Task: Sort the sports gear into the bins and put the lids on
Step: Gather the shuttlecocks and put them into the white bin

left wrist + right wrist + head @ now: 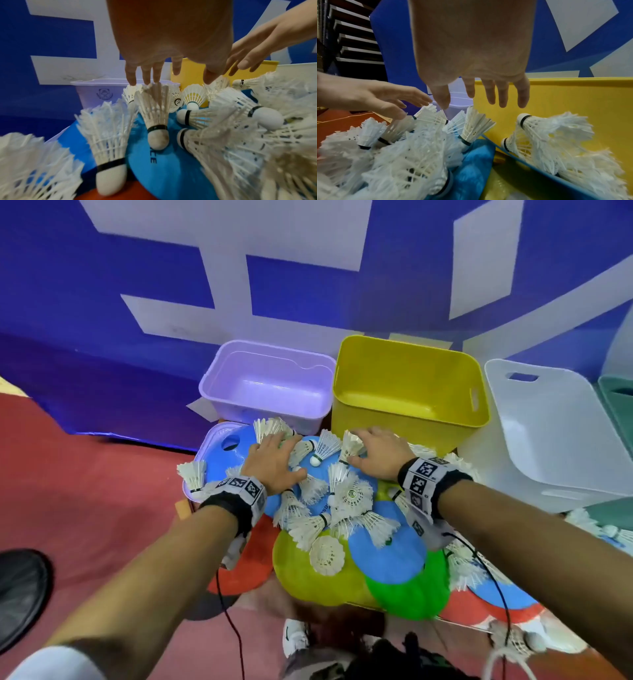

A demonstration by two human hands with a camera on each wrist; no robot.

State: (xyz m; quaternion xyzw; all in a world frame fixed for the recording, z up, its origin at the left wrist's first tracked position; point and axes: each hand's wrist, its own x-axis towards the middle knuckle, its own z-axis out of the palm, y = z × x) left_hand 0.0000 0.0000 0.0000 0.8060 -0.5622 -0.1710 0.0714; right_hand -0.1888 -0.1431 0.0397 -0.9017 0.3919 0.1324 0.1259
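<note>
Many white feather shuttlecocks [349, 498] lie heaped on flat coloured discs, among them a blue disc [387, 553] and a green disc [407, 594]. Behind the heap stand an empty purple bin [270, 345] and an empty yellow bin [411, 342]. My left hand [287, 446] hovers with spread straight fingers over the heap's far left, its fingertips [155, 79] brushing the feathers of a shuttlecock [154, 108]. My right hand [363, 446] hangs beside it in front of the yellow bin [573, 101], fingers [491, 94] straight and spread just above a shuttlecock [476, 124]. Neither hand holds anything.
A purple lid [209, 444] lies under the heap's left edge. White lids [548, 440] and a teal lid [616, 405] lean at the right. A blue banner wall stands close behind the bins. A black shoe [20, 594] and cables lie on the red floor.
</note>
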